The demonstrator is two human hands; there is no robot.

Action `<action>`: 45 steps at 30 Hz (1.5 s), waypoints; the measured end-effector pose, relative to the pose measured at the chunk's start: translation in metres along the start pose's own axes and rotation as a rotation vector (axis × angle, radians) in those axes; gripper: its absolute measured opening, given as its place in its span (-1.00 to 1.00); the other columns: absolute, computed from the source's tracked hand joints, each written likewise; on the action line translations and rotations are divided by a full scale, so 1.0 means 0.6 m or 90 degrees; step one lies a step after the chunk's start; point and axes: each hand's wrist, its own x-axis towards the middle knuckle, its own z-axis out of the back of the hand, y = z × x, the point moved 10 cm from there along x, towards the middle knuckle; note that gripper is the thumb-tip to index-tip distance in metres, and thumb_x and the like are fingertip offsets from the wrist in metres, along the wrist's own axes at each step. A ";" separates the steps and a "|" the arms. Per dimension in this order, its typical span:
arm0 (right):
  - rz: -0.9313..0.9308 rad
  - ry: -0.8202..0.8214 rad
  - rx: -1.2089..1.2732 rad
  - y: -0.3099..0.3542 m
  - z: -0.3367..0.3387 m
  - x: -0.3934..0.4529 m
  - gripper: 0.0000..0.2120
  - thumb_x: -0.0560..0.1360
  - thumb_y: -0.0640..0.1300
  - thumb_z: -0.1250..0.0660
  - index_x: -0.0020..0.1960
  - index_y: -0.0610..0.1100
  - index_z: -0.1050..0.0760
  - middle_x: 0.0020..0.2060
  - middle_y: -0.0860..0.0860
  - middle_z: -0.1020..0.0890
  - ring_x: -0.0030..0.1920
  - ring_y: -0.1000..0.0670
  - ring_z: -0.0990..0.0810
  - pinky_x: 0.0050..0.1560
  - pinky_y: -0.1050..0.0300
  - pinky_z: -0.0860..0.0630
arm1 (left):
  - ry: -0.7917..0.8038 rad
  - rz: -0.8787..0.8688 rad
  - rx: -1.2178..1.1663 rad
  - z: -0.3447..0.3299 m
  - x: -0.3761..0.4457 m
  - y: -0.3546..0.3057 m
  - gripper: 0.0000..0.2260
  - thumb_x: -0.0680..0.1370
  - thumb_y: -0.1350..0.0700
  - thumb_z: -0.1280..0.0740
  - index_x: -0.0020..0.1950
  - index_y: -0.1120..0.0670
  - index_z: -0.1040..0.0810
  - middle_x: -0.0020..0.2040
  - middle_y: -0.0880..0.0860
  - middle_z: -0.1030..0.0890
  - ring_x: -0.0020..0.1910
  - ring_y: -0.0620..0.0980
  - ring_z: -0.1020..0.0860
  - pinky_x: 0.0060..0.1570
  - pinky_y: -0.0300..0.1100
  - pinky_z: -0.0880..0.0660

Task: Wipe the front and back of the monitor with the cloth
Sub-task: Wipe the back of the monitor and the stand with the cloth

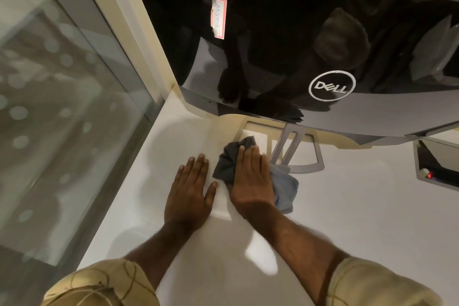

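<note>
The Dell monitor (285, 45) fills the top of the view from about 11 to 2 o'clock, its glossy black back, with the logo, turned toward the person, which suggests the back is the face in hand. Its grey stand (288, 146) rests on the white desk (347, 206) just below. The right hand (250, 176) lies flat, fingers straight and together, pressing the crumpled grey-and-blue cloth (285, 189) onto the desk near centre, just beside the stand's base. The left hand (191, 189) rests palm-down at the cloth's 9 o'clock, fingers straight and slightly spread, likely as a brace. A pink sticker (218, 17) sits on the monitor at 11 o'clock.
</note>
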 end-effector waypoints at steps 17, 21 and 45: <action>0.086 -0.042 -0.064 0.070 0.025 0.062 -0.38 0.62 -0.13 -0.15 0.58 -0.22 0.03 0.57 -0.16 -0.05 0.57 -0.15 -0.01 0.53 0.00 0.11 | 0.005 -0.007 -0.010 -0.004 0.002 0.004 -0.43 0.67 -0.25 0.04 0.63 -0.04 -0.07 0.62 -0.09 -0.09 0.60 -0.09 -0.01 0.56 -0.07 0.05; 0.126 -0.021 -0.080 0.016 0.003 -0.008 -0.28 0.62 -0.08 -0.12 0.57 -0.14 0.29 0.57 -0.04 0.21 0.55 -0.02 0.25 0.47 0.15 0.38 | 0.012 -0.006 -0.006 -0.003 -0.001 0.002 -0.41 0.66 -0.25 0.07 0.64 -0.02 -0.03 0.63 -0.08 -0.05 0.61 -0.08 0.02 0.58 -0.04 0.03; 0.045 -0.061 0.030 -0.228 0.172 -0.034 -0.58 0.56 -0.39 -0.21 0.41 -0.32 -0.37 0.36 -0.18 -0.46 0.39 -0.03 -0.38 0.47 -0.15 -0.20 | 0.006 -0.007 0.027 -0.001 -0.001 0.004 -0.42 0.66 -0.18 0.08 0.63 0.05 -0.06 0.63 -0.02 -0.09 0.62 -0.04 -0.02 0.58 0.01 -0.06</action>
